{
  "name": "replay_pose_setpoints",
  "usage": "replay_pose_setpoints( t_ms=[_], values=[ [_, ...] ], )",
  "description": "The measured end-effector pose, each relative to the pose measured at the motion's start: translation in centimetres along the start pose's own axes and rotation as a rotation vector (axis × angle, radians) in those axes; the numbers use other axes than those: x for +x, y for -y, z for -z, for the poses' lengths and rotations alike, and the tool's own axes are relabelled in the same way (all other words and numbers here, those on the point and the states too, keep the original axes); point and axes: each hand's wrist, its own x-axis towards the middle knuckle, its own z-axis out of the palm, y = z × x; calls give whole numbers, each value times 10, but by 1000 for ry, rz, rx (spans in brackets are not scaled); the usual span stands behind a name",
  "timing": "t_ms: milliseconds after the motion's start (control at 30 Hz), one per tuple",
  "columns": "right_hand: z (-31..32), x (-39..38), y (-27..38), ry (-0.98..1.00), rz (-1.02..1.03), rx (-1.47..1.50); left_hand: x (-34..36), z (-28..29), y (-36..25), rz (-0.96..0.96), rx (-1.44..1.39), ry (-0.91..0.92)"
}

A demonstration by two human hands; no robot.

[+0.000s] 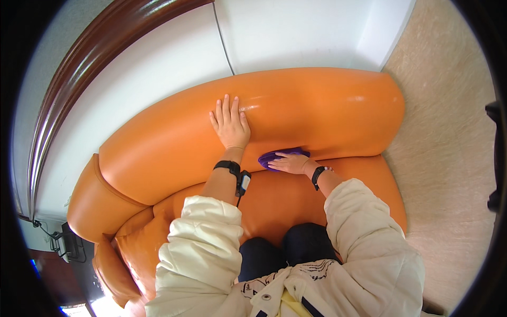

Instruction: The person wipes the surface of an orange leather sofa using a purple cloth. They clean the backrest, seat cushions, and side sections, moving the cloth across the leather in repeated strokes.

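Observation:
An orange leather-look sofa point(327, 113) stretches across the view in front of me. My left hand point(231, 126) lies flat on its backrest with the fingers spread, holding nothing. Lower down and to the right, my right hand point(289, 162) presses a folded purple cloth point(268, 158) against the bottom of the backrest, close to the crease above the seat point(280, 198). The palm and fingers cover part of the cloth, whose edges show to the left and above.
Behind the sofa rises a white wall point(296, 37) with a thin dark cable, and a brown wooden trim point(100, 47) curves at upper left. An orange cushion point(140, 243) rests at lower left. Dark equipment with cables point(66, 245) stands beyond it. Beige flooring point(443, 137) lies to the right.

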Motion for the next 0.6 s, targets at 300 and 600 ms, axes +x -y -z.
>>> replay_pose_setpoints(
  t_ms=[300,600],
  values=[
    [41,-5,-32,-126,134,-53,0,7,1,-32,12,-66],
    [155,16,-100,-489,-856,42,5,6,-2,-39,13,-100]
  ],
)
